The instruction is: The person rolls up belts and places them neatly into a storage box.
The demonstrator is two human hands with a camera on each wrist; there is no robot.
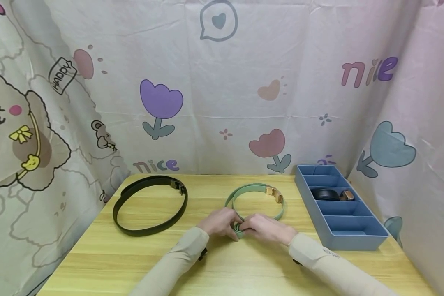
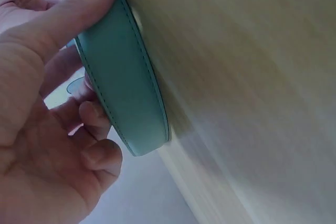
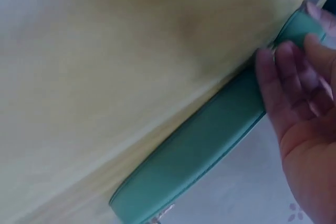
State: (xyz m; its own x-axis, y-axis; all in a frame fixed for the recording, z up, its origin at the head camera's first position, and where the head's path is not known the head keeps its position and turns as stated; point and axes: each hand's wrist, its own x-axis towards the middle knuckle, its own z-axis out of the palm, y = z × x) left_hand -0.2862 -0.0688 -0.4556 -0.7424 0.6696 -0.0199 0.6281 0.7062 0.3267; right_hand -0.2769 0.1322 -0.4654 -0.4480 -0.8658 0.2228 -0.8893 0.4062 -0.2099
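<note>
A light green belt [image 1: 254, 188] with a gold buckle [image 1: 274, 192] stands on its edge in an open loop on the table. Its near end is wound into a small coil [image 1: 239, 234] between my two hands. My left hand [image 1: 219, 222] pinches the coil from the left; in the left wrist view its thumb lies along the top of the stitched green strap [image 2: 123, 82]. From the right, my right hand [image 1: 268, 229] grips the coil's other side. The right wrist view shows its fingers curled at the strap [image 3: 194, 135], which runs away from the hand.
At the left a black belt [image 1: 148, 231] with a dark buckle stands in a wide loop. A blue-grey divided box [image 1: 355, 242] sits at the right; one compartment holds a rolled black belt [image 1: 325, 195] with a rose-gold buckle [image 1: 346, 195]. A printed curtain [image 1: 214, 98] hangs behind the wooden table [image 1: 96, 255].
</note>
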